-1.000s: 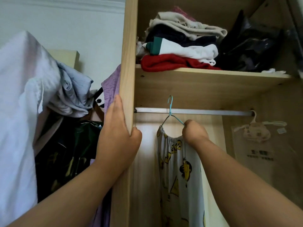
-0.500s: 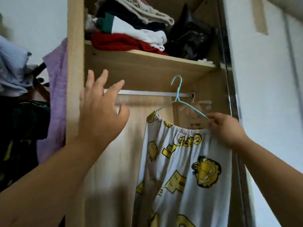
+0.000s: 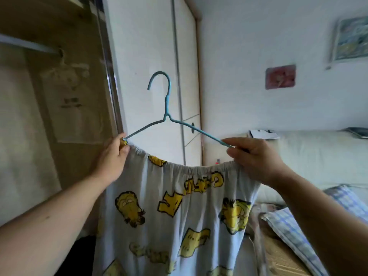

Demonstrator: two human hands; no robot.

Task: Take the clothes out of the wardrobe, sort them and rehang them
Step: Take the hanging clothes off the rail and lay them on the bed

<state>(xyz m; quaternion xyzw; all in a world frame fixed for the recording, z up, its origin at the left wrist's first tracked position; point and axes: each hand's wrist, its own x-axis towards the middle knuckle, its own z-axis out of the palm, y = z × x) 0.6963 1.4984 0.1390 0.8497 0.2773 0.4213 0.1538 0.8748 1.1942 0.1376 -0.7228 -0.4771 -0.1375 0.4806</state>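
Hanger (image 3: 166, 108) held right of wardrobe (image 3: 49, 116), clear of rail (image 3: 25, 44). Left hand (image 3: 111, 160) pinches left hanger end and waistband; right hand (image 3: 256, 156) pinches right arm. Trousers (image 3: 171, 216) hang below both hands.

Bed (image 3: 278, 261) — a blue-checked pillow (image 3: 288, 229) lies on it

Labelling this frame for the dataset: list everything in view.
hanger: 1, blue wire, held up before the wardrobe door, off the rail
garment: 1, pale with yellow cartoon print, waistband on the hanger
rail: 1, silver, upper left
wardrobe door: 1, white, centre
red picture: 1, right wall
framed picture: 1, upper right
checked bedding: blue and white, lower right
left hand: pinches the hanger's left end
right hand: grips the hanger's right arm
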